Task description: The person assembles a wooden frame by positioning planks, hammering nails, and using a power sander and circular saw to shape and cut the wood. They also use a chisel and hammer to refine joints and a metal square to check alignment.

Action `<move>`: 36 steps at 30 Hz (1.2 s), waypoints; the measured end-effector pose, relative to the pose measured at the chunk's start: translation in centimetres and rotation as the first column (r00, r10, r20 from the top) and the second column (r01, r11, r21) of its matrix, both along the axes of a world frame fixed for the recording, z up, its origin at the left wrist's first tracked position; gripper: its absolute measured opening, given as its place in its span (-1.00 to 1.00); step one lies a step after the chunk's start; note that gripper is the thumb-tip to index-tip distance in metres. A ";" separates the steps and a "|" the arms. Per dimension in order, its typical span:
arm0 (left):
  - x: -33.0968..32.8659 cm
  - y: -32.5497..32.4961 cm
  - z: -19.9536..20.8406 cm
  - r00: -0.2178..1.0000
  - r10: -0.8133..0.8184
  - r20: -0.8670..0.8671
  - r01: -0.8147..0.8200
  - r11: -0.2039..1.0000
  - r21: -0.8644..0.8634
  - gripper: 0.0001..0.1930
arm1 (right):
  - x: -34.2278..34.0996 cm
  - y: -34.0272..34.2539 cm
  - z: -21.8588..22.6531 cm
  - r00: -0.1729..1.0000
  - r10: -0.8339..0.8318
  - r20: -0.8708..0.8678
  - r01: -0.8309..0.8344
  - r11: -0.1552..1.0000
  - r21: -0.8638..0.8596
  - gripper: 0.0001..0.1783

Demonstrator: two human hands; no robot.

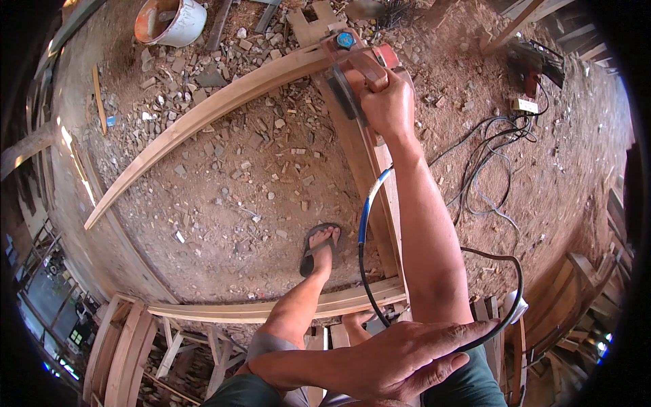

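My right hand (390,105) is stretched far forward, its fingers wrapped round the handle of a red and grey electric planer (346,57) with a blue knob. The planer sits at the far corner of a wooden frame, on the long near-to-far timber (386,197). From the tool, a power cord (364,224), partly sleeved in blue and white, runs back toward me. Low in the picture my left hand (417,359) crosses to the right, with the black cord between thumb and forefinger.
A slender timber (203,112) leads leftward from the far corner; another timber (271,309) lies near my legs. My sandalled foot (321,247) stands inside the frame. Rubble, a white bucket (180,24) and coiled cables (491,152) lie around. Stacked boards (122,353) are at near left.
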State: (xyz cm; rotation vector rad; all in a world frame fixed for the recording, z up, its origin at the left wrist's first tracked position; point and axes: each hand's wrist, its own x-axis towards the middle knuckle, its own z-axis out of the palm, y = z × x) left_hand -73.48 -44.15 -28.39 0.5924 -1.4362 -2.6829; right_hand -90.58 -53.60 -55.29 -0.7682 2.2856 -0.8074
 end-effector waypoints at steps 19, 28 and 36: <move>-0.9 -2.8 -0.1 0.997 0.062 0.035 -0.064 0.997 0.047 -0.54 | -3.2 -11.9 -1.0 0.972 0.019 -0.235 -0.053 0.988 -0.142 -0.63; -0.7 7.1 -2.1 0.964 0.244 -0.109 -0.230 0.965 0.129 -0.45 | 4.0 9.1 0.7 0.998 -0.019 0.055 0.028 0.985 -0.172 -0.66; -1.3 18.1 -10.9 0.708 0.419 0.569 -0.452 0.887 -0.091 -0.75 | 9.5 46.5 9.1 0.935 -0.308 0.175 0.226 0.900 0.373 -0.60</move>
